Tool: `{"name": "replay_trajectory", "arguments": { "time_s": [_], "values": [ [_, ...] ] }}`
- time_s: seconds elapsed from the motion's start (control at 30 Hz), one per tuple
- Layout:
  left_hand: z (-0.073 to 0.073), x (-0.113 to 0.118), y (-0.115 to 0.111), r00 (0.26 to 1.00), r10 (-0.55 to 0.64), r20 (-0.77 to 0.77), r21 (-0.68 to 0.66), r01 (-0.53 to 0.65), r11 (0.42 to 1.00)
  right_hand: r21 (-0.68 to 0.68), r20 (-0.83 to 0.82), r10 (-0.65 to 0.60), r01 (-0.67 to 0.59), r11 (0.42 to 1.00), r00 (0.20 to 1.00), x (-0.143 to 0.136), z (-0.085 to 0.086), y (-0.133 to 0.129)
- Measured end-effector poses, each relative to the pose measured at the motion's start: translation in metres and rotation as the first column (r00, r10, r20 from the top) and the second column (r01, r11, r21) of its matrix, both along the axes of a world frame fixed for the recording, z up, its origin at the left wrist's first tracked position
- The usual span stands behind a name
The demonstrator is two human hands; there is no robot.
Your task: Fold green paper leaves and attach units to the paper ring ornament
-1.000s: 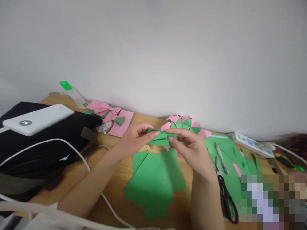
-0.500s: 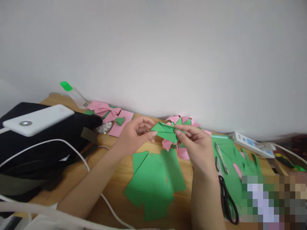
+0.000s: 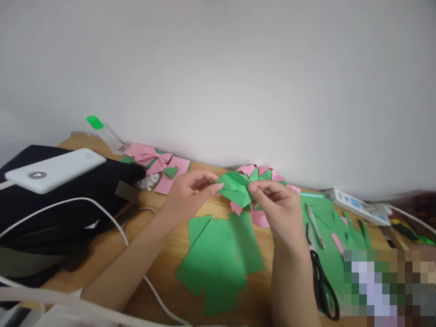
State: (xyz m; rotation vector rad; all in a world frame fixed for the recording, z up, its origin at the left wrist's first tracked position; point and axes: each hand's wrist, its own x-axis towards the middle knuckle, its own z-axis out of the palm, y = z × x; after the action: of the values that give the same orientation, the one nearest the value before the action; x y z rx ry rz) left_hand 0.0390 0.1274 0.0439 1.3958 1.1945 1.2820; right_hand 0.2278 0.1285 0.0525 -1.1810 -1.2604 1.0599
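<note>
A creased green paper [image 3: 235,188] is held up above the wooden table [image 3: 163,254], between both hands. My left hand [image 3: 192,193] pinches its left corner with thumb and fingers. At its right edge, my right hand [image 3: 274,200] grips it between thumb and forefinger. Behind the paper lies a ring of folded pink and green pieces [image 3: 260,172], partly hidden by the paper and the right hand. Several green paper sheets [image 3: 218,259] lie overlapping on the table below the hands.
Black scissors [image 3: 320,277] and a clear-bodied pen or knife [image 3: 315,225] lie on green paper at the right, near a power strip [image 3: 357,206]. At left, a white power bank [image 3: 56,170] rests on a black bag [image 3: 68,218]. Pink folded paper [image 3: 150,156] sits by the wall.
The green paper between my hands has opened and tilted, showing a broader face with its fold spread. Both hands keep their grip and have barely shifted.
</note>
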Motion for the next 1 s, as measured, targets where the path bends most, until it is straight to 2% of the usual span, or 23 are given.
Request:
{"name": "replay_trajectory", "arguments": {
  "time_s": [0.1, 0.23, 0.33, 0.47, 0.57, 0.67, 0.83, 1.0],
  "values": [
    [-0.002, -0.002, 0.002, 0.992, 0.120, 0.041, 0.030, -0.122, 0.992, -0.043, 0.005, 0.066, -0.066, 0.997, 0.998, 0.002, -0.001, 0.000],
    [-0.001, -0.004, 0.004, 0.978, 0.197, 0.068, 0.022, -0.198, 0.980, -0.078, 0.043, 0.156, -0.152, 0.985, 0.987, 0.003, -0.004, 0.001],
    [0.001, -0.003, 0.004, 0.980, 0.176, 0.091, -0.002, -0.176, 0.984, -0.024, 0.113, 0.204, -0.203, 0.979, 0.972, 0.004, -0.005, -0.001],
    [-0.001, -0.002, 0.005, 0.976, 0.151, 0.160, -0.045, -0.146, 0.988, 0.130, 0.290, 0.248, -0.294, 0.947, 0.925, 0.005, -0.003, -0.005],
    [-0.004, -0.002, 0.007, 0.961, 0.166, 0.219, -0.062, -0.156, 0.986, 0.209, 0.522, 0.247, -0.403, 0.891, 0.816, 0.007, 0.001, -0.007],
    [-0.006, -0.002, 0.008, 0.960, 0.168, 0.226, -0.055, -0.159, 0.986, 0.188, 0.664, 0.246, -0.476, 0.859, 0.706, 0.007, 0.003, -0.008],
    [-0.005, -0.001, 0.008, 0.962, 0.174, 0.208, -0.041, -0.169, 0.985, 0.183, 0.703, 0.236, -0.492, 0.851, 0.670, 0.007, 0.003, -0.009],
    [-0.005, -0.001, 0.006, 0.974, 0.162, 0.162, 0.009, -0.165, 0.986, 0.170, 0.733, 0.205, -0.467, 0.868, 0.648, 0.004, 0.002, -0.009]
  ]
}}
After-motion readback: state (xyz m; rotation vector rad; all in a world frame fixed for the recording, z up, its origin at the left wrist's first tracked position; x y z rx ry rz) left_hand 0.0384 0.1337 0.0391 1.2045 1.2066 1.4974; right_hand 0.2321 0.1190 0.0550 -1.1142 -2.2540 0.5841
